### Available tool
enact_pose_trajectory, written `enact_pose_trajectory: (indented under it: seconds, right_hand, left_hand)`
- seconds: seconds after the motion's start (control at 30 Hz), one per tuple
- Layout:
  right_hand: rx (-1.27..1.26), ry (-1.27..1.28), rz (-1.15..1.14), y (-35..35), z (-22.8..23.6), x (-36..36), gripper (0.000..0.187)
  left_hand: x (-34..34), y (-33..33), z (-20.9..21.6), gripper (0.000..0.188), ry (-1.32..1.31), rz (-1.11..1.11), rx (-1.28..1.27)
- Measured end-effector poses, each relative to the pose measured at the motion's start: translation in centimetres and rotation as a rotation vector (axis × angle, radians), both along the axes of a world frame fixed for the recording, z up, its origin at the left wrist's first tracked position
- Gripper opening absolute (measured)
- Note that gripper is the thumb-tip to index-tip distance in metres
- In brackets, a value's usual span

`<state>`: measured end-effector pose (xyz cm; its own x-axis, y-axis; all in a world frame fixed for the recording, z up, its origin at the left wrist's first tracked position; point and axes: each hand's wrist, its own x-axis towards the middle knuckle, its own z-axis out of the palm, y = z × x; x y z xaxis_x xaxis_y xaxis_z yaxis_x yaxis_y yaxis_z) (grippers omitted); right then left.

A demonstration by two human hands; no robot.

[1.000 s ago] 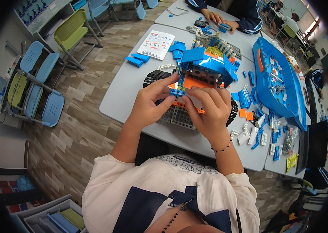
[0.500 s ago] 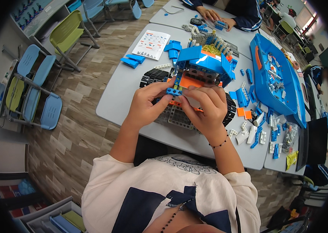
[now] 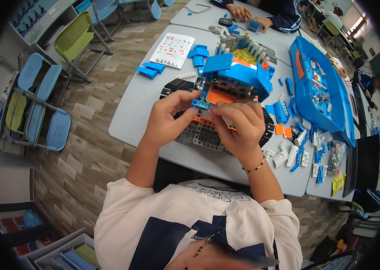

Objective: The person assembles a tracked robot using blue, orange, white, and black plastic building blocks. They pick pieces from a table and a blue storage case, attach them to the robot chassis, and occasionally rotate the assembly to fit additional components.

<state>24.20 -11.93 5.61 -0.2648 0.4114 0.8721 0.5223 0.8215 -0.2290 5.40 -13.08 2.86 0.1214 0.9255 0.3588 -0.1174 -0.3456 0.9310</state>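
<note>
A tracked model vehicle (image 3: 230, 74) of blue, grey and orange building pieces stands on the grey table in front of me. At its near left corner my left hand (image 3: 165, 118) pinches a short blue beam (image 3: 200, 105) between thumb and fingers; it sits at the lower end of an upright strut. My right hand (image 3: 239, 126) is closed just right of that beam, thumb and index fingertip pressed together. Whatever it pinches is too small or hidden to make out. Black tracks (image 3: 175, 88) flank the model, and an orange panel (image 3: 220, 96) shows inside it.
A blue bin (image 3: 304, 96) of parts stands at the right, with loose blue and white pieces (image 3: 292, 155) and orange squares (image 3: 283, 130) nearby. An instruction sheet (image 3: 173, 50) and blue panels (image 3: 150, 70) lie far left. Across the table, another person's hands (image 3: 253, 20) hold a block.
Both hands stay at the same corner of the model, with only slight finger shifts. The blue beam looks a little more tilted. The other person's hands have shifted slightly on their block.
</note>
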Motion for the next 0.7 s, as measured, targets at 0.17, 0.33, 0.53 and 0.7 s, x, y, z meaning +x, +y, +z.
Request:
enact_pose_trajectory:
  seconds: [0.17, 0.33, 0.53, 0.7]
  right_hand:
    - [0.002, 0.013, -0.009, 0.2, 0.1, 0.0, 0.023]
    - [-0.015, 0.016, -0.008, 0.4, 0.0, 0.2, 0.023]
    - [-0.002, 0.025, -0.017, 0.7, -0.2, 0.2, 0.026]
    - [-0.014, 0.011, -0.012, 0.2, -0.3, 0.5, 0.027]
  left_hand:
    - [0.4, 0.2, 0.2, 0.030, 0.002, 0.010, -0.027]
    - [0.6, 0.5, 0.2, 0.030, 0.003, -0.001, -0.024]
    - [1.3, 0.6, -0.1, 0.028, -0.048, 0.048, -0.019]
    - [2.0, 0.0, -0.2, 0.025, -0.035, 0.112, 0.061]
